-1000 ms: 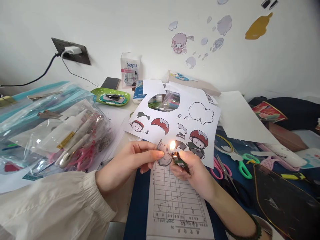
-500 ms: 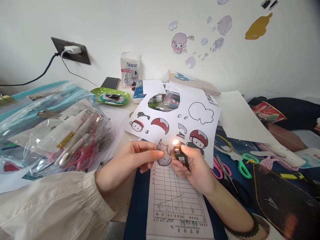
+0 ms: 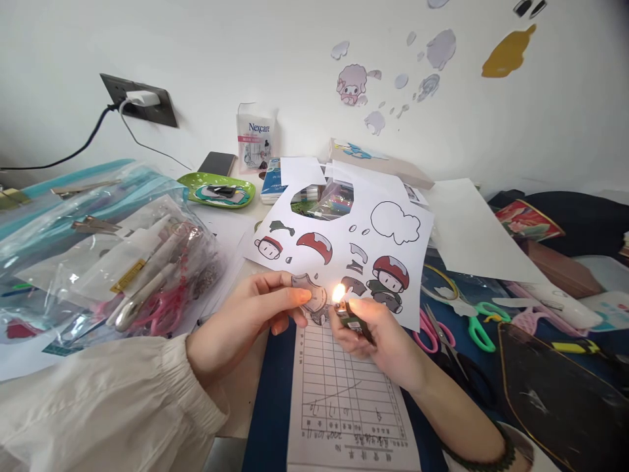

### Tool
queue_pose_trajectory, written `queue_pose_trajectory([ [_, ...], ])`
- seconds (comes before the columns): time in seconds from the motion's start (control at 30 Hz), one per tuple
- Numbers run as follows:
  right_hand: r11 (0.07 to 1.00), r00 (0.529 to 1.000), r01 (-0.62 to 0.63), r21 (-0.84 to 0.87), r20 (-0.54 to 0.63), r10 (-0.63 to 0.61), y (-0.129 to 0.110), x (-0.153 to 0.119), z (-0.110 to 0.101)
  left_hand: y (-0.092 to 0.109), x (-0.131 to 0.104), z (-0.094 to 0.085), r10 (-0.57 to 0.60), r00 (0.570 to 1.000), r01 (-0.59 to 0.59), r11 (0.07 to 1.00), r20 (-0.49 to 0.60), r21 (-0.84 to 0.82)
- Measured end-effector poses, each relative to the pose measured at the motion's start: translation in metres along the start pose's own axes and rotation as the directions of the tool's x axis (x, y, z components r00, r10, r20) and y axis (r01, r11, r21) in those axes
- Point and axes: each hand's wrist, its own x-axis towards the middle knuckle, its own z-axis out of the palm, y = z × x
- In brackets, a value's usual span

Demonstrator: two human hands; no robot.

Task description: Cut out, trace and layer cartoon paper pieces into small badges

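Between its thumb and fingers, my left hand (image 3: 270,303) pinches a small grey cut-out piece (image 3: 315,298) with dark outlines. My right hand (image 3: 366,324) grips a dark lighter (image 3: 354,320), its thumb at the top. A bright flame (image 3: 339,293) burns at the lighter's tip, just right of the piece; a narrow gap shows between them. Behind both hands lies a white sheet (image 3: 344,236) with printed cartoon figures and a cut-out hole. Under the hands is a form pad (image 3: 351,393) with a printed grid and handwriting.
Clear bags of tools (image 3: 142,262) fill the left side. A green dish (image 3: 216,190) and a Nexcare packet (image 3: 256,139) stand at the back. Scissors (image 3: 445,341), a dark pouch (image 3: 560,393) and a white sheet (image 3: 484,229) lie to the right. Paper cut-outs (image 3: 352,85) are on the wall.
The grey piece has turned in my left hand and moved slightly left. My right hand has tilted the lighter and shifted it slightly left and down; the flame looks larger.
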Motion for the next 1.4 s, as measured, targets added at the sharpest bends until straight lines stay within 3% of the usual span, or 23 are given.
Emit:
queue_pose_trajectory([
  [0.17,0.999,0.999,0.011,0.036,-0.042,-0.009,-0.001,0.002,0.001,0.000,0.000,0.000,-0.005,1.000,0.006,1.000,0.027,-0.007],
  [0.37,1.000,0.998,-0.010,0.000,0.061,0.010,-0.003,0.000,-0.001,-0.001,0.000,-0.001,0.004,1.000,-0.005,1.000,0.008,0.012],
  [0.57,0.998,0.996,-0.065,0.013,-0.053,0.066,0.000,0.004,-0.004,-0.002,0.000,-0.001,-0.004,0.999,0.004,1.000,0.033,-0.005],
  [0.77,0.999,0.999,-0.037,0.003,0.038,0.037,-0.006,-0.001,0.000,-0.001,0.000,-0.002,0.001,1.000,-0.002,1.000,0.013,0.010],
  [0.9,0.996,0.992,-0.089,-0.011,0.089,0.090,-0.007,-0.001,-0.001,-0.002,-0.001,-0.003,0.020,1.000,-0.020,1.000,0.013,0.013],
  [1.03,0.983,0.990,-0.139,0.118,-0.008,0.141,-0.004,0.002,-0.006,-0.002,0.000,-0.003,0.009,1.000,-0.009,1.000,0.012,-0.020],
  [1.17,0.936,0.986,-0.047,0.348,-0.134,0.100,-0.006,0.006,-0.009,0.000,0.002,0.000,-0.022,1.000,0.022,0.999,-0.002,-0.041],
  [1.27,0.909,0.986,-0.026,0.415,-0.137,0.091,-0.008,0.007,-0.009,0.000,0.001,0.002,-0.018,0.999,0.015,0.996,-0.032,-0.090],
  [1.4,0.930,0.989,-0.041,0.366,-0.115,0.089,-0.006,0.006,-0.008,-0.002,0.000,0.002,0.004,0.999,-0.011,0.989,-0.044,-0.148],
])
